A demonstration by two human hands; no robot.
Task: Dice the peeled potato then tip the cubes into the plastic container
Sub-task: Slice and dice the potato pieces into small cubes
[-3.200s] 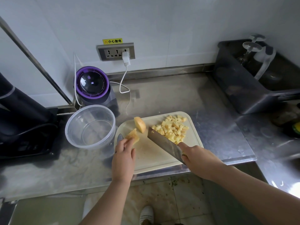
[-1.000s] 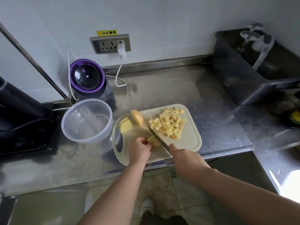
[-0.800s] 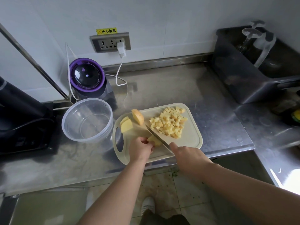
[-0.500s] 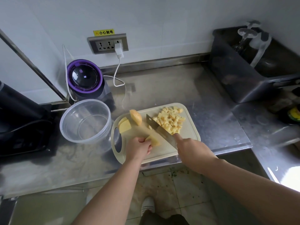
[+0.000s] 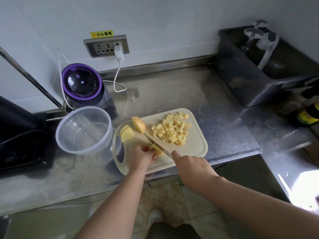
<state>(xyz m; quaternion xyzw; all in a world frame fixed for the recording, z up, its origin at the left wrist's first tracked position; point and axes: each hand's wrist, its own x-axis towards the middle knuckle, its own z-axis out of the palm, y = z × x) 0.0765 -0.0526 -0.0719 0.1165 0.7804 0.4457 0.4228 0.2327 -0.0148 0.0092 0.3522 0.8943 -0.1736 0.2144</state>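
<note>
Left hand (image 5: 142, 156) curls over a potato piece (image 5: 156, 150), pinning it at the near left of the cutting board (image 5: 198, 147). Right hand (image 5: 189, 163) grips the knife (image 5: 155, 144), edge down on that piece! The blade runs diagonally, its tip pointing far-left toward a wedge (image 5: 139, 124) and slices (image 5: 126, 133). Cubes (image 5: 172, 129) sit heaped at the board's far right. The plastic container (image 5: 84, 130) stands just left of the board, bare bottom showing. The board's near edge lies close to the tabletop (image 5: 215, 104) lip, with open steel beyond and rightward, up to the dark bin (image 5: 241, 83).

A kitchen: steel counter (image 5: 181, 90), cutting board (image 5: 198, 145), diced potato (image 5: 170, 129), blender (image 5: 82, 87).
</note>
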